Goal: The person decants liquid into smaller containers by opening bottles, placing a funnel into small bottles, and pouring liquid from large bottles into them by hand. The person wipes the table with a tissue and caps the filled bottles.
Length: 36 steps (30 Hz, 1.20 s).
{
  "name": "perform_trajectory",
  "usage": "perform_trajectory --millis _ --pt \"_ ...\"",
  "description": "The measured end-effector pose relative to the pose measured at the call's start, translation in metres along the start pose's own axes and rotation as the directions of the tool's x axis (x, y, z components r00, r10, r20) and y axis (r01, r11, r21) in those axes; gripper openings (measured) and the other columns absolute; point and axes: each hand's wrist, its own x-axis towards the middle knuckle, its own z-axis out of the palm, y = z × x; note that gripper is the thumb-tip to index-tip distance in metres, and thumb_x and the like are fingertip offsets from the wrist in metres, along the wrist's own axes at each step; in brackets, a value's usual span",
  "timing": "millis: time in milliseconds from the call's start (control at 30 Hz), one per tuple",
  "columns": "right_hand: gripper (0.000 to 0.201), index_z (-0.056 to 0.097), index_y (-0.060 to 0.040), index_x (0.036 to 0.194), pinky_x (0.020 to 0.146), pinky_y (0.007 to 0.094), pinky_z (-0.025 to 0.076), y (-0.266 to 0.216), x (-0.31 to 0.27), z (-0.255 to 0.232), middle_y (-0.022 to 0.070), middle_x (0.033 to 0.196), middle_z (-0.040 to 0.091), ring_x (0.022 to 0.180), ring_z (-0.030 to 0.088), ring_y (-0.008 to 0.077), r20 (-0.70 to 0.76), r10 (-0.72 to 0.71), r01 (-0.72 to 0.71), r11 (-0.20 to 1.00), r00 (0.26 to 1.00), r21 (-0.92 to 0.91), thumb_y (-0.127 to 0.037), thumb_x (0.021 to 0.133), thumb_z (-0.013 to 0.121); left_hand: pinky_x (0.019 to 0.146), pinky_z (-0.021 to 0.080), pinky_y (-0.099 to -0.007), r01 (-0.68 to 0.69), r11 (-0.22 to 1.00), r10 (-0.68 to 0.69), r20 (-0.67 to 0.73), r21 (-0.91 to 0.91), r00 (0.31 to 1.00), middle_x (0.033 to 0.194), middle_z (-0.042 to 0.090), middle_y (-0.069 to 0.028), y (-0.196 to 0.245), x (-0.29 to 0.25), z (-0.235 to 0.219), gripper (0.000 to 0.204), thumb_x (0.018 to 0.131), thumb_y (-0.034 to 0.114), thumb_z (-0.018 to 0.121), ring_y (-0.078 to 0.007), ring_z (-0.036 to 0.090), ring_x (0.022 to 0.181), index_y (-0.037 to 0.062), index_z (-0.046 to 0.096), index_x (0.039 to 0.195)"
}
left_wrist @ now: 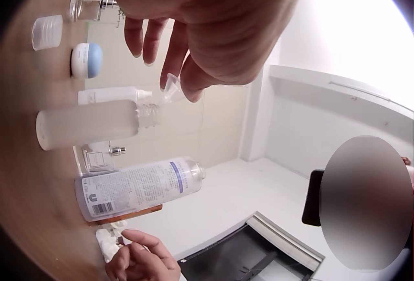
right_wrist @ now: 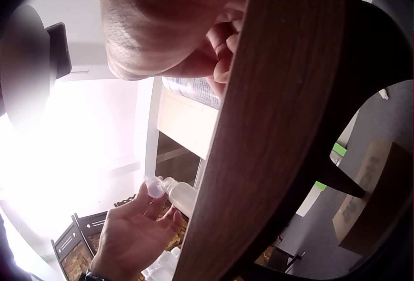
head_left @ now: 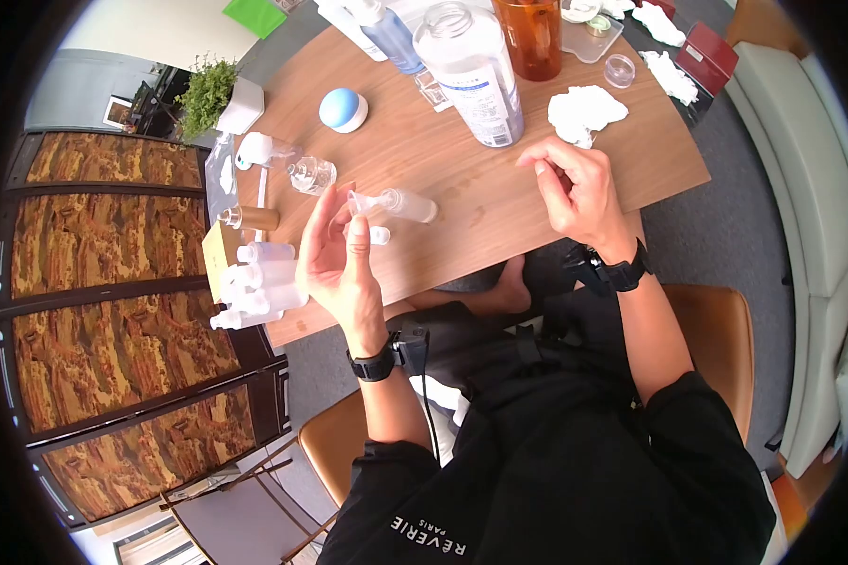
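My left hand (head_left: 337, 268) pinches a small clear funnel (left_wrist: 171, 89) between thumb and finger. The funnel's narrow end is at the threaded mouth of a frosted bottle (left_wrist: 90, 124), which stands uncapped on the table. Beside that bottle lies a small translucent cap (head_left: 379, 235). Loosely curled, my right hand (head_left: 579, 193) is near the table's front edge with nothing visible in it. A crumpled white tissue (head_left: 584, 113) lies just past its fingers. A large clear labelled bottle (head_left: 471, 80) stands open, farther in on the table.
Several frosted bottles (head_left: 269, 273) crowd the left corner by a gold-coloured bottle (head_left: 253, 217). A glass bottle (head_left: 311, 174) and a blue-topped round jar (head_left: 344, 110) stand behind the left hand. An amber container (head_left: 529, 38) is at the back.
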Motion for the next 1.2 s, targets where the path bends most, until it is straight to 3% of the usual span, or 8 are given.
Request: perform_trajectory --millis 33,100,233,300,367,600,867,1200 --pt "0.012 0.067 -0.0001 0.091 0.049 0.0320 0.041 0.0007 0.0003 0.0013 0.0122 0.067 0.060 0.050 0.055 0.0189 0.002 -0.003 0.003 1.000 1.000 0.002 0.007 0.089 0.057 0.112 0.047 -0.0398 0.015 1.000 -0.015 -0.004 0.016 1.000 0.136 0.067 -0.0226 -0.0009 0.0003 0.0002 0.049 0.097 -0.002 0.071 -0.0274 0.063 0.130 -0.0060 0.057 0.144" --pt "0.016 0.070 -0.0001 0.095 0.050 0.0265 0.036 0.0041 -0.0016 0.0017 0.0029 0.064 0.055 0.052 0.048 0.0076 -0.021 -0.029 0.029 1.000 0.999 0.007 0.008 0.092 0.056 0.112 0.047 -0.0397 0.033 0.999 -0.033 -0.004 0.027 0.999 0.136 0.067 -0.0225 -0.0017 0.0004 0.0020 0.049 0.097 -0.002 0.070 -0.0274 0.063 0.130 -0.0059 0.057 0.144" --pt "0.016 0.070 0.0000 0.094 0.050 0.0270 0.036 0.0029 -0.0009 0.0021 0.0032 0.064 0.055 0.052 0.048 0.0088 -0.015 -0.027 0.027 1.000 1.000 -0.001 0.007 0.093 0.055 0.111 0.047 -0.0399 0.031 0.999 -0.031 -0.011 0.026 0.999 0.136 0.067 -0.0223 -0.0003 0.0001 0.0022 0.048 0.098 -0.002 0.071 -0.0272 0.063 0.129 -0.0056 0.058 0.144" --pt "0.015 0.067 -0.0007 0.091 0.052 0.0328 0.043 -0.0016 0.0003 -0.0007 0.0110 0.065 0.057 0.051 0.056 0.0214 -0.006 -0.003 0.003 1.000 1.000 -0.014 0.008 0.088 0.054 0.111 0.048 -0.0402 0.053 0.998 -0.052 -0.014 0.045 0.999 0.136 0.067 -0.0224 -0.0004 0.0008 0.0023 0.048 0.098 -0.002 0.071 -0.0271 0.063 0.129 -0.0055 0.058 0.144" --pt "0.016 0.066 -0.0006 0.091 0.052 0.0328 0.043 0.0017 0.0011 -0.0003 0.0103 0.065 0.056 0.052 0.055 0.0215 0.005 -0.018 0.018 1.000 1.000 0.002 0.008 0.088 0.053 0.111 0.048 -0.0400 0.002 1.000 -0.002 0.009 0.017 1.000 0.136 0.067 -0.0224 -0.0022 -0.0005 0.0018 0.048 0.098 -0.001 0.071 -0.0270 0.064 0.128 -0.0053 0.059 0.143" --pt "0.012 0.060 -0.0009 0.090 0.054 0.0317 0.043 0.0033 0.0012 -0.0048 0.0082 0.063 0.051 0.052 0.054 0.0208 0.088 -0.003 -0.003 0.997 0.996 0.072 0.006 0.086 0.051 0.109 0.048 -0.0389 0.020 1.000 -0.020 0.009 -0.006 1.000 0.135 0.068 -0.0214 -0.0044 -0.0019 0.0014 0.047 0.098 0.000 0.072 -0.0269 0.064 0.128 -0.0037 0.060 0.143" --pt "0.014 0.065 -0.0017 0.100 0.052 0.0291 0.041 -0.0028 0.0001 -0.0025 0.0043 0.064 0.053 0.052 0.051 0.0138 0.046 0.044 -0.047 0.997 0.998 0.067 0.003 0.090 0.056 0.101 0.051 -0.0326 0.032 0.999 -0.032 0.018 0.003 0.999 0.133 0.070 -0.0203 -0.0033 -0.0018 -0.0004 0.047 0.097 0.002 0.073 -0.0224 0.065 0.124 -0.0023 0.061 0.142" --pt "0.018 0.067 -0.0021 0.105 0.052 0.0283 0.041 -0.0023 -0.0001 -0.0022 0.0030 0.064 0.053 0.052 0.051 0.0120 0.046 0.055 -0.057 0.997 0.997 0.053 0.004 0.090 0.058 0.105 0.050 -0.0351 -0.003 1.000 0.003 0.026 0.001 1.000 0.134 0.069 -0.0210 -0.0037 -0.0004 0.0006 0.047 0.097 -0.001 0.073 -0.0242 0.064 0.126 -0.0022 0.061 0.142"
